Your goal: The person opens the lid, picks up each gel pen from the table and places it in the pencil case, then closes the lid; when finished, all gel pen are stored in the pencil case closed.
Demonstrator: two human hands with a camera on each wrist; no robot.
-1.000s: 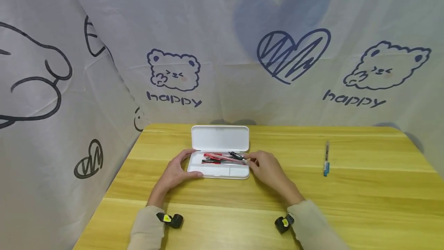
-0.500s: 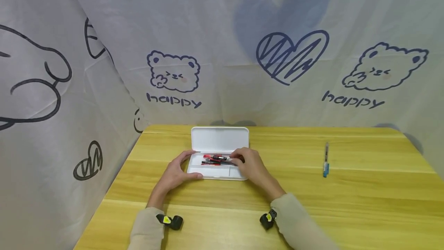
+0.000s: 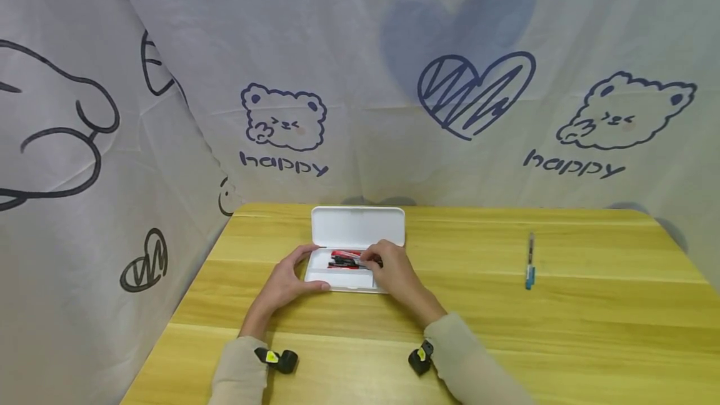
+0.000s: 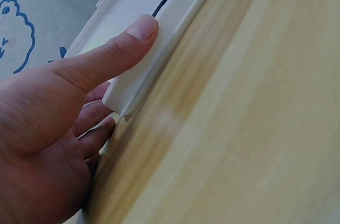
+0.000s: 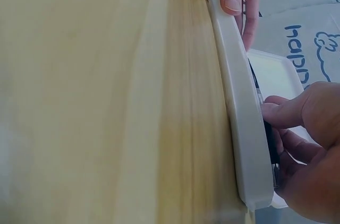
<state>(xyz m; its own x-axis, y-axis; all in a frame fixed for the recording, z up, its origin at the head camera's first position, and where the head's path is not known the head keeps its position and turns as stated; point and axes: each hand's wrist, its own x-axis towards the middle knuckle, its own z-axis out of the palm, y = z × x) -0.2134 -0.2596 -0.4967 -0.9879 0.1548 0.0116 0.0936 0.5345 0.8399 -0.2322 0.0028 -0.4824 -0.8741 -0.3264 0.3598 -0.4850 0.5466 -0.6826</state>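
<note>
An open white pencil case [image 3: 358, 225] stands on the table, its lid tipped up at the back. Several red and black pens [image 3: 342, 259] lie in its long rear compartment. My left hand [image 3: 285, 280] grips the left end of the case; in the left wrist view its thumb [image 4: 119, 51] lies over the front rim. My right hand [image 3: 394, 269] is over the right half of the compartment, thumb and fingers pinching a pen with a black end [image 5: 271, 144]. The right fingers hide part of that pen and of the others.
A clear pen with a blue cap [image 3: 530, 265] lies alone to the right on the wooden table [image 3: 478, 342]. A printed cloth [image 3: 360, 80] hangs behind the table and along its left side. A small front compartment of the case is partly behind the right hand.
My right hand has moved left from the case's right end, with the pen it holds now lower among the other pens. The left hand and the case stay in place.
</note>
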